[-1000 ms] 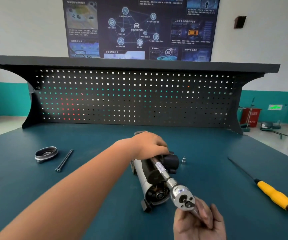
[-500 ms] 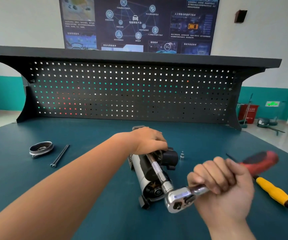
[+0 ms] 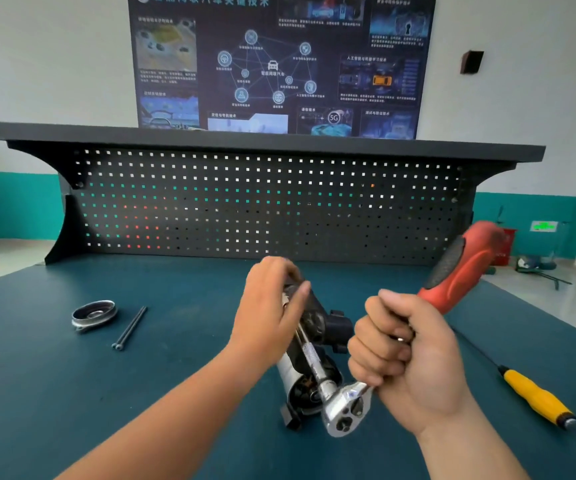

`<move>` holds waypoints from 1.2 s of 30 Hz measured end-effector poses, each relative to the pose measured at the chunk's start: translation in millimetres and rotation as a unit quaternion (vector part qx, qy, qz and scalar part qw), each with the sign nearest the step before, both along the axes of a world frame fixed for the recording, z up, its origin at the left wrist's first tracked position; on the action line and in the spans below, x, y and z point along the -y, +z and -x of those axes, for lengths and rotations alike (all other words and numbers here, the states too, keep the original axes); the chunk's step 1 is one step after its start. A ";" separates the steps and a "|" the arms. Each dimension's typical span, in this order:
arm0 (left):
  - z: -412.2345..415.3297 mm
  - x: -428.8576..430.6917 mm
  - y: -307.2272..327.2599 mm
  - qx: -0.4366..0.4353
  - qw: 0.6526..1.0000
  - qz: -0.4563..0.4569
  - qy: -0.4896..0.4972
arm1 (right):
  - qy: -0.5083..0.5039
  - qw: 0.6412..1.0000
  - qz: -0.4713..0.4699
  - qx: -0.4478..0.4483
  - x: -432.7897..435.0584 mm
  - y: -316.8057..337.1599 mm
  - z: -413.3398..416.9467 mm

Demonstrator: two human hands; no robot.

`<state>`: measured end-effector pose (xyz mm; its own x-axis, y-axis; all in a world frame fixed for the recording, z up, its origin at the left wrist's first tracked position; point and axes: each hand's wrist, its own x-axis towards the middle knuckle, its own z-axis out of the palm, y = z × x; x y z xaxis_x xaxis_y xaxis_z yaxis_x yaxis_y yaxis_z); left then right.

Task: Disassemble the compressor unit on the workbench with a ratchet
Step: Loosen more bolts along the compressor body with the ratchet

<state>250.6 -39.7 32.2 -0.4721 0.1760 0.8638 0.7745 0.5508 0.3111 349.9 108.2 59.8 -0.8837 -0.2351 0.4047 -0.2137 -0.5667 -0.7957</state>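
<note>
Wrapped tight in the right grip (image 3: 407,362): the chrome ratchet with red-and-black handle (image 3: 345,407), choked up close to its head. Curled over the far end of the black-and-silver cylindrical compressor unit (image 3: 290,375): the left grip (image 3: 269,306), pinning it aslant on the dark teal counter (image 3: 54,393). Probably working a long through-bolt via the slim knurled extension bar (image 3: 310,355). Risks from here: socket camming off under side load (long bar, much leverage); rolling of the housing under a slackened hold; knuckles into metal. Well apart: yellow-handled screwdriver (image 3: 536,398), two loose black bolts (image 3: 129,327).
</note>
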 end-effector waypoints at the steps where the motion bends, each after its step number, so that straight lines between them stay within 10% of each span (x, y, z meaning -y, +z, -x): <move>1: -14.2 4.4 -13.8 0.053 0.992 -0.109 -0.013 | -0.004 1.000 -0.002 0.002 0.6 0.5 -1.0; 9: -77.5 -10.6 -57.7 0.475 0.777 -0.370 -0.183 | -0.020 0.996 -0.080 0.019 5.2 13.5 -5.4; 17: -85.6 -32.0 -16.4 0.549 0.477 -0.567 -0.386 | -0.025 0.990 -0.141 0.001 13.8 18.1 -7.1; 24: -80.1 -35.5 -21.7 0.569 0.364 -0.609 -0.416 | -0.049 0.966 0.207 0.143 -1.4 -24.6 -6.0; 31: -79.6 -36.9 -25.8 0.542 0.355 -0.620 -0.442 | -0.092 0.859 0.457 0.212 9.2 -69.8 -2.5; 36: -81.3 -36.7 -44.4 0.541 0.520 -0.566 -0.343 | -0.127 0.907 0.353 0.190 10.7 -47.8 -2.2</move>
<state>332.0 -3.0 -12.2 -0.9504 0.2916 -0.1078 -0.2969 -0.7483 0.5933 352.2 97.4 11.9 -0.9802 0.1958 0.0293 -0.1956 -0.9348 -0.2964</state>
